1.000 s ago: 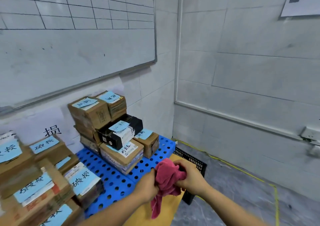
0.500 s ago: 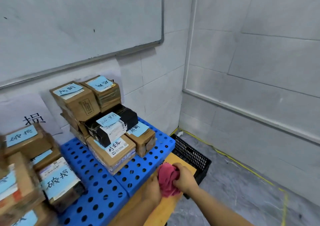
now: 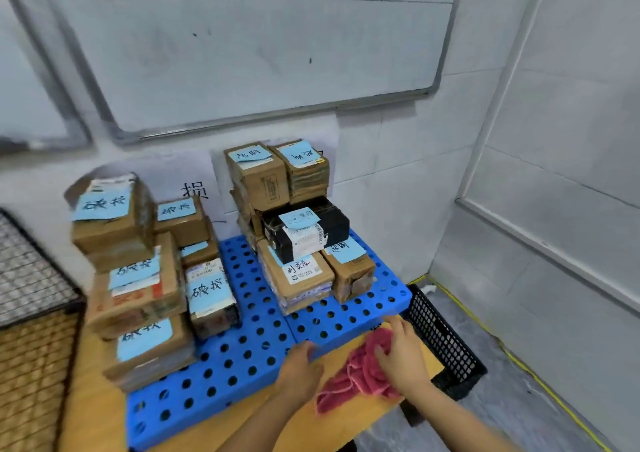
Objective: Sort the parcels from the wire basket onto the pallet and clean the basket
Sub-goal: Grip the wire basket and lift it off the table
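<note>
**While a Red Cloth Sits Bunched Under the Right Hand**

Where the right hand [image 3: 403,356] comes down, its fingers curl into a crumpled red cloth [image 3: 356,377] and grip it against a yellow wooden surface [image 3: 93,417]. Just left of that grip lies the left hand [image 3: 299,370], close beside the cloth, its fingertips at the front rim of the blue perforated pallet [image 3: 242,358] (blur hides whether those fingers are curled or flat, so its state cannot be told).

Directly beyond the grip, on the pallet, stands the right stack of parcels [image 3: 294,278], brown cardboard boxes with blue handwritten notes on top. A black parcel [image 3: 311,231] with a white shipping label lies across its middle. Farther left of the grip, also on the pallet, is the left stack of parcels [image 3: 138,292], each with a blue note too.

Well apart from the grip, at the far left edge, a corner of the wire basket [image 3: 31,268] shows. Just right of the grip a black plastic crate [image 3: 445,342] sits on the grey floor, against the wooden surface. High above, a whiteboard [image 3: 259,53] hangs on the tiled wall.
</note>
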